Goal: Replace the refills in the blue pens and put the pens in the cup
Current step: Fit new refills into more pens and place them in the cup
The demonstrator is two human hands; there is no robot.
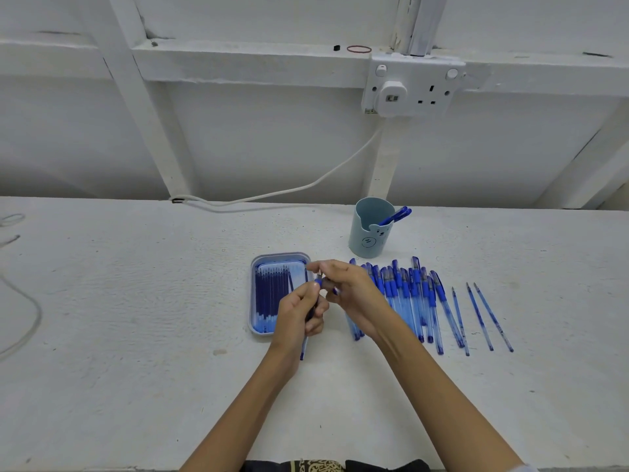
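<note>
Both hands meet at frame centre, clamped on one pen [302, 349]. The barrel is wrapped by the left hand [299, 311]. The tip end is pinched by the right hand [352, 289] between thumb and forefinger. The pen's long axis runs near-vertical in frame: tip at the top by the right fingers, tail showing below the left hand. Whether the tip is being screwed on or off cannot be told.

Key relation for the next move: the cup [367, 233] stands up and right of the hands, well apart, at the back of the table [136, 301]. Finished pens [396, 214] are already leaned in it. The right hand is the nearer one, and no object is seen between it and the cup. Judgement: once closed, the pen would be carried up-right by the right hand. Little swing of the axis would be needed before dropping it in.

The tray [252, 301] lies just left of the hands, partly covered by the left hand. Refills [269, 294] are packed in it lengthwise, roughly parallel to the held pen. For a fresh refill the left hand is nearer.

A row of pens [413, 294] is laid out right of the hands, partly behind the right wrist. Three loose refills [480, 316] lie at the row's right end. Judged early in the task: most pens are not yet in the cup.
</note>
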